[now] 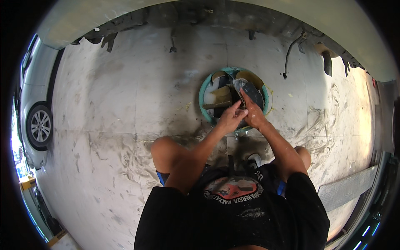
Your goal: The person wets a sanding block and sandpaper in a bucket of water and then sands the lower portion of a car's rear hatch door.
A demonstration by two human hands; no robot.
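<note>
A round teal basin stands on the floor in front of my knees, with wet, curled sandpaper sheets in it, brown on one side and dark on the other. Over its right half, my right hand grips a dark folded piece of sandpaper, its fingers stretched along the sheet. My left hand meets it at the sheet's lower end, thumb and fingers pinched together there. The hands touch each other, and part of the left hand's grip is hidden.
A pale car body panel arches over the far side, with brackets and a hanging dark cable beneath. At left stands a silver car. A metal plate lies at right. Grey smears mark the tiled floor.
</note>
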